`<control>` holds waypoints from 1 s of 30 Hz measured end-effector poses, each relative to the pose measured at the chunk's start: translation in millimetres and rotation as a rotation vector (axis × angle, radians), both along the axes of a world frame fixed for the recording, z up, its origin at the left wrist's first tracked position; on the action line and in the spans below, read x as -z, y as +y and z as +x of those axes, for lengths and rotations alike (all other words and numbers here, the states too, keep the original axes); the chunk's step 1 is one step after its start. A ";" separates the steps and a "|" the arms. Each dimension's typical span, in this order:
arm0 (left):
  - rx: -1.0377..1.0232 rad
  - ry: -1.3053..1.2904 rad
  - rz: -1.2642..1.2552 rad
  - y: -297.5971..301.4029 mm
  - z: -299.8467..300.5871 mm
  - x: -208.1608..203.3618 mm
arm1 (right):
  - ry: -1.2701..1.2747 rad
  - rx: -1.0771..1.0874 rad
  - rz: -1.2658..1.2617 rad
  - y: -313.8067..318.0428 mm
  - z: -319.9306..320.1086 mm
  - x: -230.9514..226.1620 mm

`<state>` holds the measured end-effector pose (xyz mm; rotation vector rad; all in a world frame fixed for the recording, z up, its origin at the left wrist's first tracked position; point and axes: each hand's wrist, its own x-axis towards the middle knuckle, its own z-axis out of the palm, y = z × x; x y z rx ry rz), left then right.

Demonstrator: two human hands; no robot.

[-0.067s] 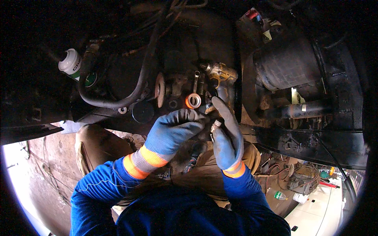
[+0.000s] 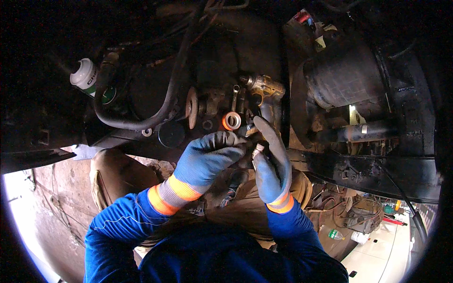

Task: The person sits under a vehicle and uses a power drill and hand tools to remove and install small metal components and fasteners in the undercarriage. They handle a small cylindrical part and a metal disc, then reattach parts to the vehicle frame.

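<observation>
My left hand (image 2: 210, 158), in a blue and grey work glove with an orange cuff, is closed, its thumb pressed to the fingertips. Whatever it pinches is hidden. Facing it, my right hand (image 2: 272, 165) wears a matching glove, with a long finger stretched up. Its thumb holds a small pale cylindrical piece (image 2: 257, 150) against the hand. Just beyond the fingertips lie a silver ring with an orange side (image 2: 224, 123) and a ring-ended wrench (image 2: 235, 96). A yellow and black cordless power tool (image 2: 268, 87) rests behind my right hand.
A bent dark pipe (image 2: 175, 87) arches at the left, near a white and green container (image 2: 85, 75). A brownish disc (image 2: 192, 107) stands on edge. At the right sit a big dark cylinder (image 2: 347, 78) and a dark metal beam (image 2: 368, 173). A plastic bottle (image 2: 334, 234) lies lower right.
The pale piece and my right thumb have shifted slightly. My left hand stays practically where it was.
</observation>
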<state>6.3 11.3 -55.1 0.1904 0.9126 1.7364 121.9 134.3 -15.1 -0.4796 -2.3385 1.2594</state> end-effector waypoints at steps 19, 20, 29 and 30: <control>0.044 -0.035 -0.002 0.0 1.7 0.6 | 0.017 -0.020 -0.060 -1.9 2.7 1.4; 0.033 -0.032 -0.001 -0.7 1.8 1.3 | 0.018 -0.031 -0.023 -1.2 2.0 1.4; -0.095 0.291 0.063 9.6 22.1 5.2 | 0.031 0.059 0.175 -3.8 12.9 3.8; -0.063 0.358 0.004 18.4 24.7 0.4 | 0.077 0.081 0.182 2.2 17.4 2.3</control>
